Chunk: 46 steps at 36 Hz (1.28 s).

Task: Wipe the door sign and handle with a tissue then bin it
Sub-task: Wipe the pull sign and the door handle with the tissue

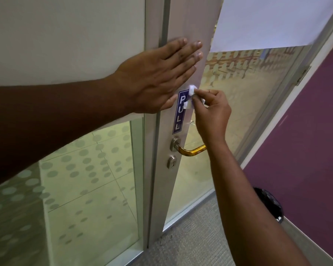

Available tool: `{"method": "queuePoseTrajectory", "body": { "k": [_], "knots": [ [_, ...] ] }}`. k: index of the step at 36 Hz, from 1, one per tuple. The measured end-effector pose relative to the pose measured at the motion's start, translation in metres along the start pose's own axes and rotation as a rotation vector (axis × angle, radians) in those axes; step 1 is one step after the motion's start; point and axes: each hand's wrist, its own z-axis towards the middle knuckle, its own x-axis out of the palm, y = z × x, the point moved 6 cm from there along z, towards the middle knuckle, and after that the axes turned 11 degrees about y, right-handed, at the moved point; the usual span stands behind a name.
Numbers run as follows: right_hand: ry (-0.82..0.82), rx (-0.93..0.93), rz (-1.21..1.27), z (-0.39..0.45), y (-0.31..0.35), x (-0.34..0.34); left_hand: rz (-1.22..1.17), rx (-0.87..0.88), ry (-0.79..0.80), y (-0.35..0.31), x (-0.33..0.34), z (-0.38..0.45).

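Note:
A narrow purple door sign (pixel 178 120) reading PULL runs vertically on the grey door stile. My right hand (pixel 210 110) pinches a small white tissue (pixel 191 91) against the sign's top right corner. My left hand (pixel 158 73) lies flat and open against the stile just above and left of the sign, fingers spread. Below the sign a gold-coloured lever handle (pixel 191 150) sticks out to the right from a steel rosette, with a keyhole cylinder (pixel 171 162) under it.
The door (pixel 190 22) has frosted dotted glass and a white sheet (pixel 273 22) covering its upper pane. A dotted glass panel (pixel 88 179) stands at left. A black bin with a liner (pixel 271 204) sits on the floor by the purple wall (pixel 306 150) at right. Grey carpet lies below.

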Motion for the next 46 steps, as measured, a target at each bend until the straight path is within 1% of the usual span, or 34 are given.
{"method": "queuePoseTrajectory", "body": {
  "k": [3,6,10,14,16,19,23,27,32,36,38,42,46],
  "knots": [
    [-0.109,-0.107,-0.081,-0.014,0.009,0.007,0.029,0.003,-0.021,-0.001,0.0,0.0],
    [-0.15,-0.124,-0.071,-0.021,0.007,0.011,0.037,0.003,-0.023,-0.002,0.0,0.001],
    [-0.116,-0.119,-0.094,-0.03,0.0,0.016,0.005,-0.001,-0.026,0.0,-0.001,0.0],
    [-0.033,-0.034,-0.102,-0.03,-0.008,0.01,-0.039,-0.006,-0.029,0.0,-0.002,0.001],
    [-0.047,-0.026,-0.056,-0.021,-0.003,0.001,-0.056,-0.011,-0.013,0.002,-0.002,0.002],
    [-0.104,-0.084,-0.009,-0.005,0.016,-0.01,-0.056,-0.013,-0.005,0.002,-0.003,0.002],
    [-0.12,-0.142,-0.082,0.004,0.027,-0.005,-0.037,-0.008,-0.01,0.001,-0.003,0.002],
    [-0.138,-0.198,-0.148,-0.005,0.022,0.002,-0.043,-0.009,-0.02,0.001,-0.003,0.002],
    [-0.095,-0.142,-0.131,-0.024,0.001,0.014,-0.05,-0.014,0.001,0.003,-0.004,0.002],
    [0.006,-0.037,-0.128,-0.031,-0.017,0.016,-0.02,-0.016,0.006,0.003,-0.005,0.0],
    [0.02,0.009,-0.107,-0.029,-0.021,0.012,-0.007,-0.019,0.019,0.003,-0.005,0.0],
    [-0.063,-0.004,-0.042,-0.019,-0.013,0.0,0.008,-0.021,0.023,0.002,-0.005,0.001],
    [-0.109,-0.049,-0.071,-0.014,-0.005,0.004,0.009,-0.017,0.028,0.002,-0.007,0.0]
  ]
}}
